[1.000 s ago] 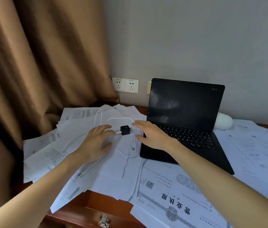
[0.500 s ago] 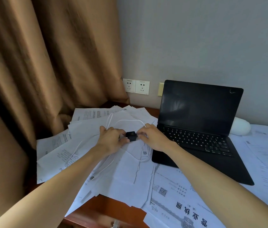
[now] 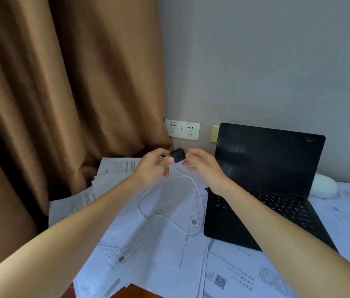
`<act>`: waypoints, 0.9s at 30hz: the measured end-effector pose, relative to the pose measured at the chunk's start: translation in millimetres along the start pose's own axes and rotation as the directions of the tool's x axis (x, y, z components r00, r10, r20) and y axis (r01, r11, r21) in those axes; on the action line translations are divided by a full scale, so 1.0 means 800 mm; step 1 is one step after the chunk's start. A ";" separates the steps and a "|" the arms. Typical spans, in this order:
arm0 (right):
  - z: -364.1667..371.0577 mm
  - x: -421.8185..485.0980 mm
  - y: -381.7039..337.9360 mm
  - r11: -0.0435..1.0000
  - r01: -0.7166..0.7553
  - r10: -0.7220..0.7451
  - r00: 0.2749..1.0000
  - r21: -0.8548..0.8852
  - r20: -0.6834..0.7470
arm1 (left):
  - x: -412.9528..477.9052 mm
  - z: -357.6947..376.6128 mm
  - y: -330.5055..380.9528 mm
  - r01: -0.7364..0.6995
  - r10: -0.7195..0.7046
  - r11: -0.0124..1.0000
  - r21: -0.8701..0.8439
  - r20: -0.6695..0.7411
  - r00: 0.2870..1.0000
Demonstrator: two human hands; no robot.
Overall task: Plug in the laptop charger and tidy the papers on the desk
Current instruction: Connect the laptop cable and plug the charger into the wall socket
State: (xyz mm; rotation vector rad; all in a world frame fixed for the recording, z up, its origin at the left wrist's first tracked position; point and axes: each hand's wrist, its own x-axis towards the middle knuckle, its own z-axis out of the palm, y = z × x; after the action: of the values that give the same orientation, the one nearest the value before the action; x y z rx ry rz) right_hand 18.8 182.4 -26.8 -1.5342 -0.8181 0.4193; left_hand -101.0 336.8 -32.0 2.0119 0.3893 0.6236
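Left hand (image 3: 152, 166) and right hand (image 3: 204, 166) meet above the far edge of the desk (image 3: 135, 292). Each pinches a side of the black charger (image 3: 178, 157) with curled fingers, so both are closed on it and it hangs clear of the papers (image 3: 169, 254). It sits just below the 2 wall sockets (image 3: 182, 129), near them but not in either; its prongs cannot be made out. A white cable (image 3: 195, 186) drops from the charger and loops over the papers left of the laptop (image 3: 264, 168). It ends in a free plug (image 3: 121, 259) lying toward the near left edge, well apart from the laptop. The laptop stands open with a dark screen, right of centre toward the far edge.

Judging from this, step 1 is underway and unfinished. The charger is in hand and close to the sockets, but it has yet to be pushed in. The cable's loose end probably has to reach the laptop too. Step 2 has not begun: sheets lie spread and overlapping across the desk. Some hang over the near edge, some sit under the laptop, and none are stacked.
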 end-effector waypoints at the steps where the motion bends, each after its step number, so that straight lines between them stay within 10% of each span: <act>1: 0.000 0.005 -0.003 0.995 -0.043 0.042 0.999 0.091 0.012 | 0.010 0.001 0.004 0.006 -0.006 1.000 -0.031 -0.001 1.000; 12: -0.007 0.097 0.031 0.887 -0.194 0.199 0.979 0.418 0.031 | 0.092 0.019 -0.024 0.060 -0.061 0.998 0.014 0.102 0.993; 18: -0.009 0.158 0.051 0.825 -0.226 0.317 0.944 0.518 -0.093 | 0.113 0.015 -0.098 0.095 -0.141 0.912 0.399 0.089 0.986; 27: 0.010 0.247 0.103 0.972 -0.181 0.221 0.921 0.150 -0.320 | 0.160 0.023 -0.169 0.109 -0.124 0.960 0.258 0.044 0.991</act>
State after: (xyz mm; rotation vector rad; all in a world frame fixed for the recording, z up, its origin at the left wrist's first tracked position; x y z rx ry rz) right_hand 168.2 330.7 -68.0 -1.5297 -0.3647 0.3364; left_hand 11.7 455.0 -123.1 2.2274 0.5724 0.4572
